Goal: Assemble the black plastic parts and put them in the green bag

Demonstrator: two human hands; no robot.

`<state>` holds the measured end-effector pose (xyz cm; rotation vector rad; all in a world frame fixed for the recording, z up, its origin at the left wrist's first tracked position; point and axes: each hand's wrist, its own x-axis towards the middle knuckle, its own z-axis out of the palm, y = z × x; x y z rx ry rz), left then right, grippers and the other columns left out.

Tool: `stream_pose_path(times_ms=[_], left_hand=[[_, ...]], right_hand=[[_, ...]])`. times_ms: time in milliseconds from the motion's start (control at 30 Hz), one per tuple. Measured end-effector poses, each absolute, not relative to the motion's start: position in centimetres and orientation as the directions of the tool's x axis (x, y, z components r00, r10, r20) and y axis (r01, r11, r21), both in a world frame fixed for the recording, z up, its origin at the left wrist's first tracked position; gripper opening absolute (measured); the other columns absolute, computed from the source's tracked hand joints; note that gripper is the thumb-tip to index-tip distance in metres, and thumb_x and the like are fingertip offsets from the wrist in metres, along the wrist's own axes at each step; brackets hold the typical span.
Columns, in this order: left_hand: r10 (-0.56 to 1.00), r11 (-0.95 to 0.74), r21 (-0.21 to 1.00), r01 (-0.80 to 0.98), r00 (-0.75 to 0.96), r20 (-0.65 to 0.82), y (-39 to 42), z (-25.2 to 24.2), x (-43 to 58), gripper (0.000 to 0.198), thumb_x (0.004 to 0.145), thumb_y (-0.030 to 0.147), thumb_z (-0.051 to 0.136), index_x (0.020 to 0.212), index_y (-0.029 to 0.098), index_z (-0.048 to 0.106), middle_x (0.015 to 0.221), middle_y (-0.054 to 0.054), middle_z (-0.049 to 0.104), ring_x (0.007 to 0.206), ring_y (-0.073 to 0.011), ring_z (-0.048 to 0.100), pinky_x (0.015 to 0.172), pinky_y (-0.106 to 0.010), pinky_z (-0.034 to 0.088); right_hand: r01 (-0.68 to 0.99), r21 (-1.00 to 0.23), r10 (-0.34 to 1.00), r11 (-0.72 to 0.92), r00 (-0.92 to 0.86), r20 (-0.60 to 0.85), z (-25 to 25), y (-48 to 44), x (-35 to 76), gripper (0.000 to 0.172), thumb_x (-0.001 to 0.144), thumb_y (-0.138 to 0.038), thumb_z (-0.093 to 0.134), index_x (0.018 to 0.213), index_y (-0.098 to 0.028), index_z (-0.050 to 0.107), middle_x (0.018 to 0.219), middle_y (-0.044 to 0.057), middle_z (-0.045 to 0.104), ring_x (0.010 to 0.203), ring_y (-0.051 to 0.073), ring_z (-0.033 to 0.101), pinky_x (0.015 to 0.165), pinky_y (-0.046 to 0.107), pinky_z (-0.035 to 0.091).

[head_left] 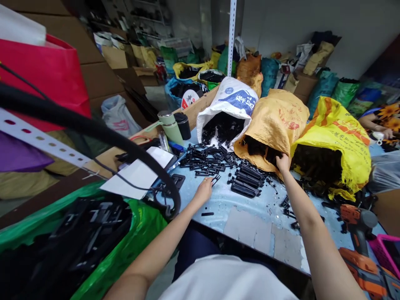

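Observation:
My left hand (204, 189) is closed on a small black plastic part (216, 179) above the blue tabletop. Just beyond it lies a loose heap of similar black parts (208, 160). My right hand (283, 163) is at the mouth of the orange woven sack (275, 121), its fingers partly hidden at the rim; what they grip, if anything, I cannot make out. Between my hands, several thicker black parts (246, 181) lie side by side in a row. Black pieces also fill the white sack (236, 98) and the yellow sack (340, 129).
An orange and black power drill (359, 225) stands at the right. Left of the heap are a green tumbler (170, 129), a dark cup (183, 125) and a white sheet (140, 175). A green bag (146, 225) of black parts sits lower left. Another person's hand (387, 132) shows far right.

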<state>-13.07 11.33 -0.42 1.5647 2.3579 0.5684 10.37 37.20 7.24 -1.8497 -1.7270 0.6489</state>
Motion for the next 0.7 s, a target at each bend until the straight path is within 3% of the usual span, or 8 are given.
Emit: stream_pose_path(times_ms=[100,233,333,400,467,567,633,700], left_hand=[[0.908,0.288,0.675,0.679,-0.417,0.032,10.7,-0.8,-11.0,0.027,0.086,0.017,0.034,0.099,0.014,0.058,0.094,-0.011,0.064,0.090,-0.0209,0.061,0.079,-0.033,0.047],[0.939,0.262,0.812,0.521,-0.332,-0.090,9.6,0.0,-7.7,0.026,0.081,0.032,0.050,0.100,0.015,0.056,0.082,-0.005,0.065,0.077,-0.0190,0.062,0.068,-0.029,0.048],[0.972,0.186,0.866,0.464,-0.216,-0.093,9.0,0.8,-5.9,0.022,0.083,0.033,0.045,0.093,0.017,0.057,0.073,-0.001,0.063,0.067,-0.0154,0.060,0.063,-0.025,0.046],[0.976,0.165,0.889,0.428,-0.203,-0.083,8.8,1.0,-5.3,0.024,0.085,0.033,0.041,0.091,0.017,0.057,0.073,-0.001,0.063,0.063,-0.0140,0.059,0.060,-0.024,0.045],[0.971,0.175,0.902,0.395,-0.223,-0.091,8.9,0.8,-4.9,0.025,0.085,0.033,0.040,0.092,0.016,0.057,0.073,-0.001,0.063,0.058,-0.0129,0.058,0.058,-0.023,0.045],[0.963,0.197,0.917,0.347,-0.242,-0.116,9.1,0.4,-4.2,0.027,0.086,0.032,0.039,0.097,0.016,0.057,0.073,-0.001,0.064,0.051,-0.0111,0.056,0.057,-0.024,0.046],[0.962,0.202,0.926,0.319,-0.241,-0.127,9.2,0.2,-3.6,0.030,0.086,0.030,0.038,0.104,0.015,0.057,0.074,-0.002,0.065,0.048,-0.0100,0.055,0.057,-0.024,0.047],[0.963,0.201,0.933,0.300,-0.236,-0.131,9.1,0.2,-2.9,0.033,0.087,0.029,0.037,0.109,0.014,0.056,0.076,-0.002,0.065,0.047,-0.0093,0.054,0.057,-0.024,0.047]], right_hand=[[0.632,-0.774,0.999,-0.037,0.019,-0.032,6.7,35.0,12.2,0.040,0.081,-0.022,0.048,0.119,-0.009,0.052,0.103,0.012,0.062,0.086,0.017,0.061,0.078,0.030,0.050],[0.487,-0.866,0.985,-0.113,-0.060,-0.162,4.9,30.4,16.0,0.035,0.079,-0.029,0.051,0.109,-0.013,0.059,0.079,0.005,0.064,0.059,0.011,0.058,0.061,0.026,0.052],[0.354,-0.906,0.880,-0.233,-0.320,-0.351,3.1,25.7,19.6,0.037,0.069,-0.036,0.064,0.099,-0.015,0.064,0.067,0.002,0.062,0.047,0.009,0.051,0.051,0.025,0.049],[0.413,-0.872,0.744,-0.262,-0.489,-0.455,2.2,22.6,21.6,0.042,0.065,-0.041,0.066,0.098,-0.015,0.065,0.066,0.002,0.062,0.046,0.009,0.050,0.051,0.026,0.047],[0.585,-0.804,0.689,-0.103,-0.541,-0.482,1.7,20.0,22.7,0.042,0.069,-0.046,0.062,0.096,-0.014,0.066,0.070,0.004,0.064,0.054,0.013,0.055,0.059,0.031,0.049],[0.748,-0.582,0.782,0.318,-0.555,-0.285,1.6,17.3,22.1,0.042,0.075,-0.048,0.055,0.096,-0.014,0.067,0.095,0.013,0.065,0.088,0.024,0.058,0.081,0.041,0.046],[0.748,-0.413,0.784,0.519,-0.610,-0.119,1.5,16.2,20.6,0.050,0.074,-0.050,0.058,0.109,-0.014,0.062,0.116,0.016,0.056,0.109,0.029,0.050,0.092,0.045,0.039],[0.695,-0.349,0.721,0.629,-0.689,-0.072,1.3,15.7,18.9,0.055,0.074,-0.049,0.059,0.119,-0.016,0.055,0.122,0.016,0.053,0.114,0.030,0.046,0.097,0.047,0.034]])
